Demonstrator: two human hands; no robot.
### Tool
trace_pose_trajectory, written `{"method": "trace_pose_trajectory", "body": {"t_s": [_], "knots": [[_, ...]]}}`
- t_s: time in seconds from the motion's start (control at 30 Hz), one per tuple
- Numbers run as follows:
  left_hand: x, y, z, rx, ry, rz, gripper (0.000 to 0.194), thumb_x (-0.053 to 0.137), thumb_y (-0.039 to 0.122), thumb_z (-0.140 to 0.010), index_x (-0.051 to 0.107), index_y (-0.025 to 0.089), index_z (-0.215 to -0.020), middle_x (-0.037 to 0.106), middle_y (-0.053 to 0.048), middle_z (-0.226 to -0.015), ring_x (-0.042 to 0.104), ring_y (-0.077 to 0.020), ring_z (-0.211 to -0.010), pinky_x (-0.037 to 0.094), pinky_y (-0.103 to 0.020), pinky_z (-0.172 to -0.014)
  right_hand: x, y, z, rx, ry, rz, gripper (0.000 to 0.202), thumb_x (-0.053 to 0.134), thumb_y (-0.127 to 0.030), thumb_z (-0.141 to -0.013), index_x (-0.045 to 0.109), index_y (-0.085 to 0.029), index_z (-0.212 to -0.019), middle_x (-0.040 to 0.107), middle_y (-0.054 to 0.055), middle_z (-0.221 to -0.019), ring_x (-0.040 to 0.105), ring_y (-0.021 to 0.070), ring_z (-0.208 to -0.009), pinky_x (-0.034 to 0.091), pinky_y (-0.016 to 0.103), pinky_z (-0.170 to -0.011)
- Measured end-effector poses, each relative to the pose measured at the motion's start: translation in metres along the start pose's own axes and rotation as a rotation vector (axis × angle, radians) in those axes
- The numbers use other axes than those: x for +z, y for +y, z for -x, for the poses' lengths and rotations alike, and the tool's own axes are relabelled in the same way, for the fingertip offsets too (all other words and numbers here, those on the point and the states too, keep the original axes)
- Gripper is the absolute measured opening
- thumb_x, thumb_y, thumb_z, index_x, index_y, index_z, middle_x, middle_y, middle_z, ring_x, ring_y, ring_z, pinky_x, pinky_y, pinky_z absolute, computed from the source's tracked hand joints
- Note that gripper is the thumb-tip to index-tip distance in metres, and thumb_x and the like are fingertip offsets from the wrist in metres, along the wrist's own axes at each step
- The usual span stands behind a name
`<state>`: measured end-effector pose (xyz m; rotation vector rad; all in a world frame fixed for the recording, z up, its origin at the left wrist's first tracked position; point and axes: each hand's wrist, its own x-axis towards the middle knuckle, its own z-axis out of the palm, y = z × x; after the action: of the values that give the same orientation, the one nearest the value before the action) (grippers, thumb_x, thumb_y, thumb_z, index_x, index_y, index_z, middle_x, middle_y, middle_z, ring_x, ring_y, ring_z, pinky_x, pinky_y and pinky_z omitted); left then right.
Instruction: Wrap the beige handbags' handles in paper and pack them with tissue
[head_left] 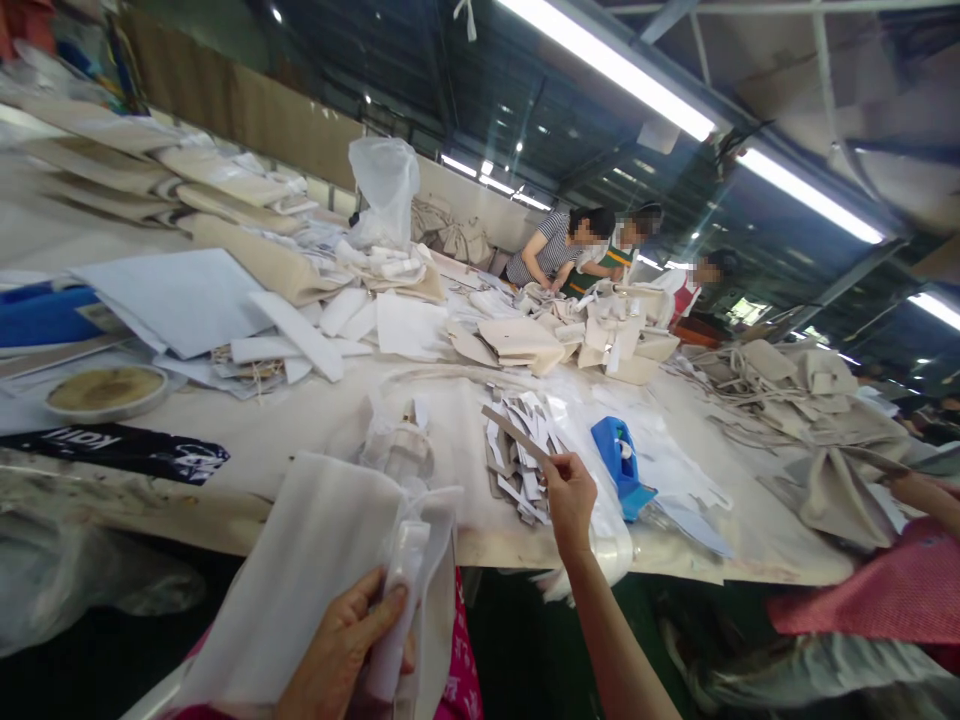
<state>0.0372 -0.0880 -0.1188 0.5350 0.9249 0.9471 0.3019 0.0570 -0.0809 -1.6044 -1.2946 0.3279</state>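
At lower centre, the left hand [341,640] grips a white piece [403,570] over a pale sheet [307,540]; a loosened thumb could let it slide. Right of centre, the right hand [571,490] pinches a strip [517,436] near one end; its free end could snag the pile [529,484].

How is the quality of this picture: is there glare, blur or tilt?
Head view: ceiling tube lights burn out to white; at right, the co-worker's pinkish sleeve looks smeared; the scene leans; the right hand looks clearer.
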Motion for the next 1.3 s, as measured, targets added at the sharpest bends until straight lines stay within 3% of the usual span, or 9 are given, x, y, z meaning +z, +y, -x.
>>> {"method": "trace_pose_trajectory", "body": {"t_s": [0.13,0.33,0.5,0.63,0.8,0.9,1.0,1.13,1.3], "knots": [[0.003,0.005,0.002,0.036,-0.013,-0.011,0.038,0.062,0.052,-0.086,0.055,0.015,-0.095,0.058,0.0,-0.057,0.046,-0.0101,-0.048,0.035,-0.019,-0.045,0.012,-0.003,0.04,0.2,-0.142,-0.258,0.034,0.068,-0.045,-0.068,0.056,-0.018,-0.086,0.056,-0.004,-0.058,0.061,0.0182,-0.052,0.054,0.034,-0.053],[0.001,0.002,0.003,0.043,-0.001,-0.02,0.038,0.06,0.053,-0.087,0.054,0.016,-0.094,0.058,0.0,-0.056,0.046,-0.01,-0.045,0.037,-0.02,-0.043,0.015,0.003,0.086,0.719,-0.568,-0.499,0.051,0.08,-0.032,-0.05,0.059,-0.016,-0.093,0.062,-0.003,-0.064,0.067,0.0199,-0.055,0.054,0.029,-0.049],[0.002,0.003,0.004,0.057,-0.001,-0.041,0.038,0.059,0.053,-0.087,0.055,0.015,-0.092,0.059,-0.001,-0.055,0.046,-0.0097,-0.045,0.035,-0.019,-0.043,0.036,-0.003,0.071,0.729,-0.706,-0.486,0.034,0.076,-0.037,-0.059,0.06,-0.016,-0.08,0.066,0.0,-0.06,0.064,0.0156,-0.05,0.05,0.025,-0.048],[0.002,0.001,0.004,0.058,0.016,-0.043,0.04,0.061,0.054,-0.086,0.055,0.015,-0.093,0.059,-0.001,-0.054,0.047,-0.0097,-0.044,0.035,-0.018,-0.043,0.054,-0.006,0.064,0.713,-0.71,-0.466,0.036,0.078,-0.036,-0.054,0.049,-0.019,-0.065,0.061,-0.001,-0.05,0.059,0.0143,-0.046,0.046,0.024,-0.044],[0.002,0.0,0.004,0.065,0.021,-0.005,0.041,0.062,0.054,-0.085,0.056,0.014,-0.092,0.058,-0.001,-0.052,0.047,-0.0105,-0.045,0.035,-0.018,-0.042,0.018,-0.011,0.068,0.587,-0.696,-0.519,0.046,0.08,-0.047,-0.059,0.045,-0.02,-0.073,0.061,-0.004,-0.054,0.047,0.0058,-0.04,0.033,0.016,-0.04],[0.002,0.0,0.003,0.076,0.003,0.022,0.04,0.061,0.053,-0.086,0.055,0.015,-0.094,0.057,0.0,-0.052,0.046,-0.0105,-0.044,0.037,-0.019,-0.041,-0.018,-0.019,0.071,0.507,-0.894,-0.422,0.044,0.07,-0.057,-0.072,0.05,-0.019,-0.072,0.043,-0.009,-0.038,0.027,0.0025,-0.03,0.013,0.017,-0.034],[0.003,0.0,0.002,0.094,0.0,0.08,0.041,0.065,0.05,-0.084,0.052,0.016,-0.1,0.058,0.001,-0.057,0.045,-0.0096,-0.041,0.039,-0.019,-0.038,-0.038,-0.03,0.075,0.52,-1.043,-0.238,0.047,0.067,-0.062,-0.071,0.053,-0.017,-0.066,0.035,-0.01,-0.033,0.023,0.003,-0.028,0.007,0.019,-0.032],[0.003,0.001,0.002,0.132,0.027,0.158,0.049,0.07,0.045,-0.081,0.044,0.02,-0.115,0.062,0.0,-0.08,0.051,-0.0098,-0.043,0.043,-0.021,-0.035,-0.033,-0.042,0.08,0.564,-1.058,-0.146,0.047,0.071,-0.06,-0.063,0.061,-0.015,-0.07,0.033,-0.01,-0.035,0.026,0.004,-0.029,0.007,0.02,-0.031],[-0.003,0.001,0.003,0.142,-0.015,0.199,0.05,0.065,0.04,-0.086,0.038,0.022,-0.124,0.061,-0.001,-0.084,0.056,-0.0107,-0.044,0.043,-0.021,-0.037,-0.011,-0.043,0.082,0.636,-1.086,-0.165,0.042,0.072,-0.055,-0.062,0.063,-0.015,-0.071,0.033,-0.011,-0.033,0.024,0.0038,-0.028,0.007,0.02,-0.031]]}}
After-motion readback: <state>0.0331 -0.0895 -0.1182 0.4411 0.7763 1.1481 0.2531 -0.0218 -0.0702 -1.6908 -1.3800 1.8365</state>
